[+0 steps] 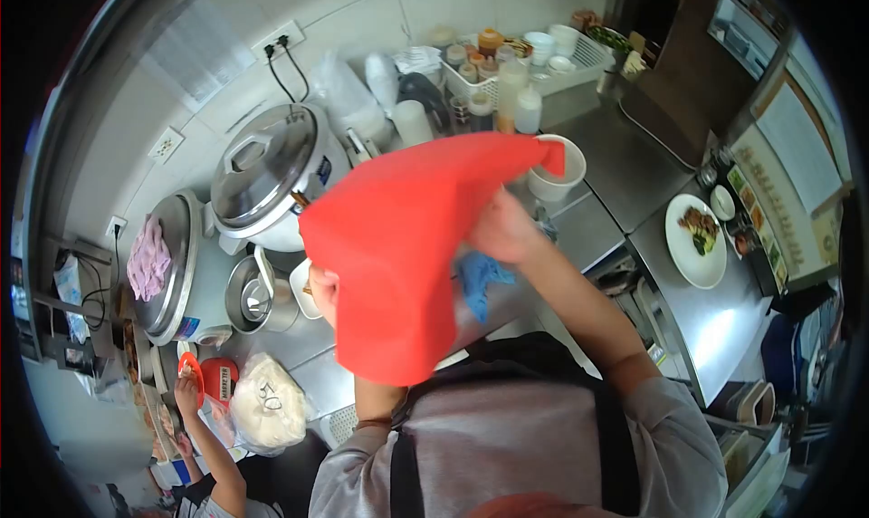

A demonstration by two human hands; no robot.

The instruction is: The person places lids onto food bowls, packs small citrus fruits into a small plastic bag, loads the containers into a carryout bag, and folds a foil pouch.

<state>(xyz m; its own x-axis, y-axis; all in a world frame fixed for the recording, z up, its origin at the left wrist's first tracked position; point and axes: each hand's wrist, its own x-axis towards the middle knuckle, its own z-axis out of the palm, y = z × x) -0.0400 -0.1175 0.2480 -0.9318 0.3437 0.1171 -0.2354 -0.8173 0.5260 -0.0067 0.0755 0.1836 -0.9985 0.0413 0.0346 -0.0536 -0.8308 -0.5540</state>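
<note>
A large red cloth (389, 255) hangs in the air in front of my chest, its upper right corner stretched toward a white bowl (555, 187). My right hand (503, 230) is closed at the cloth's right side, its fingertips hidden behind the fabric. At the left edge, my left hand (323, 287) is closed on the cloth and mostly covered by it. A small white dish (306, 293) shows beside my left hand. Below my right hand lies a crumpled blue cloth (484, 282).
A lidded steel cooker (272, 169) and a steel pot (258, 301) stand at left. Behind is a white basket (471, 85) of bottles. A plate of food (696, 242) sits at right. Lower left, a co-worker's hand (187, 393) is near a bagged white mass (269, 405).
</note>
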